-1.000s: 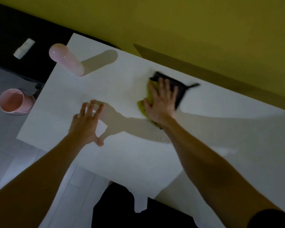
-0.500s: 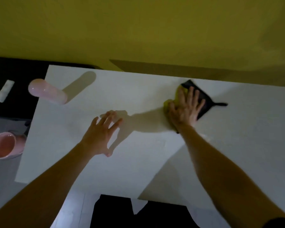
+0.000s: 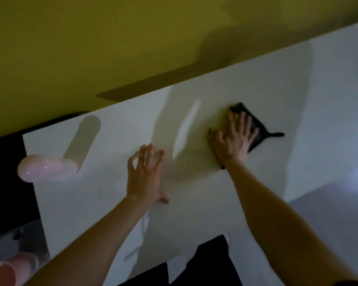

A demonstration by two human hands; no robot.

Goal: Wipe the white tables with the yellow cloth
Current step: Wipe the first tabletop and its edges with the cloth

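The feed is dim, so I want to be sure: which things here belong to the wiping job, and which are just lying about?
Job: cloth under the right hand; white table; left hand resting on it.
Lying about: pink tumbler at the table's left edge; pink cup lower left, off the table.

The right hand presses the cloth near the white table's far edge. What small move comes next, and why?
Probably pull the right hand and the dark square cloth toward the near edge of the flat white table: both sit near its far edge, much tabletop nearer.
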